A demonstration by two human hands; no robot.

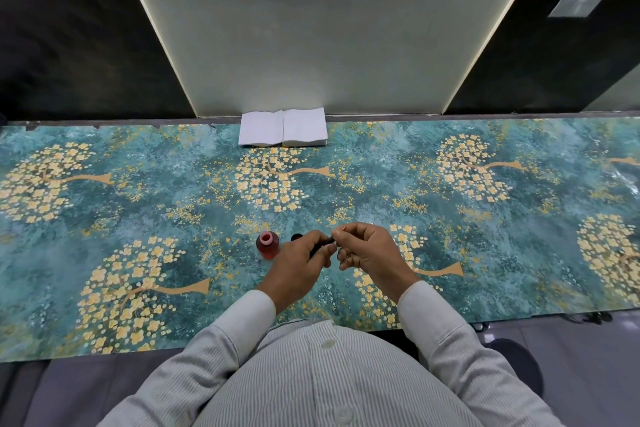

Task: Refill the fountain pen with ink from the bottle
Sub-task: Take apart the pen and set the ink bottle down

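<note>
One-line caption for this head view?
Both hands, left hand and right hand, hold a dark pen beside an uncapped ink bottle.

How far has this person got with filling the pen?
Done: the ink bottle stands open on the table, with what looks like its dark cap beside it. In hand: the left hand and right hand hold the dark pen between them, apparently working on it; details are too small to tell. Left: the pen is not at the bottle, so drawing ink and closing up seem still ahead.
</note>
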